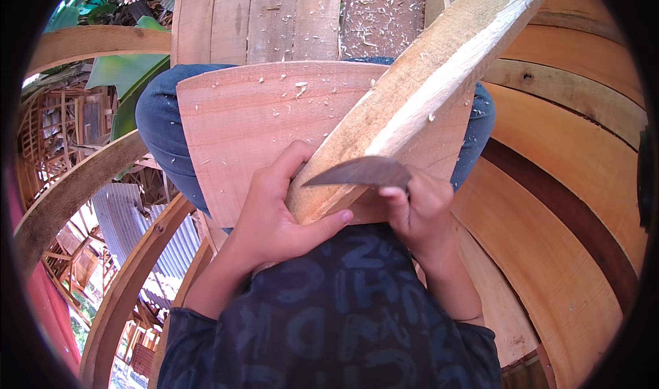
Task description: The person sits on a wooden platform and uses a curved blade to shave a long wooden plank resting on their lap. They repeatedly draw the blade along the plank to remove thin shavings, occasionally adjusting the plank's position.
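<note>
A long wooden beam (364,124) slants from my lap up to the far right, one long edge of it freshly cut to pale wood. Around its near end my left hand (278,214) is closed, thumb on the near side and fingers going behind. My right hand (422,207) grips a knife (360,172) with a dark, curved blade; the handle is hidden in the fist. The blade lies across the beam near my left hand, its tip toward the left. Under the beam, a flat wooden board (274,114) rests across my legs.
Pale shavings (301,87) are strewn over the board and the planks (264,18) beyond it. Curved planks (549,155) rise close on my right. At left, bent wooden ribs (75,176) stand with gaps between them, showing corrugated metal sheets (134,217) and green leaves (127,76).
</note>
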The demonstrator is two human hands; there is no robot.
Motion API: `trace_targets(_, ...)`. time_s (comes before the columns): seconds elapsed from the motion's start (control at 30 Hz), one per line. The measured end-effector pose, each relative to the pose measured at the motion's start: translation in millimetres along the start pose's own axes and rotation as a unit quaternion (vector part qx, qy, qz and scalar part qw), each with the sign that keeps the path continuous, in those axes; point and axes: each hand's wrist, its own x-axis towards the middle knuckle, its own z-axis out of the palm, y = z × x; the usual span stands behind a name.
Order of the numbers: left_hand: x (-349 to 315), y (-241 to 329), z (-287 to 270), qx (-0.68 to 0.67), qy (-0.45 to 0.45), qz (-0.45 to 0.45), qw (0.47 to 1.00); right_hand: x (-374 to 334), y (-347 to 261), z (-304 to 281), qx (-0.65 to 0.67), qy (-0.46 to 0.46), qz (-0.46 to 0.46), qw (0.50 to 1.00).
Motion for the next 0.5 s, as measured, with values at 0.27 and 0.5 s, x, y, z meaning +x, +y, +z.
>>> trace_targets(0.27, 2.2, -1.3, -0.8, 0.056, -0.031, 0.027, 0.998, -14.4, 3.3, -6.1, 0.025, -0.026, 0.100, 0.994)
trace_targets(0.5, -0.6, 0.0, 0.8, 0.026, -0.022, -0.009, 0.999, -11.9, -5.1, -6.7, 0.053, 0.013, 0.111, 0.992)
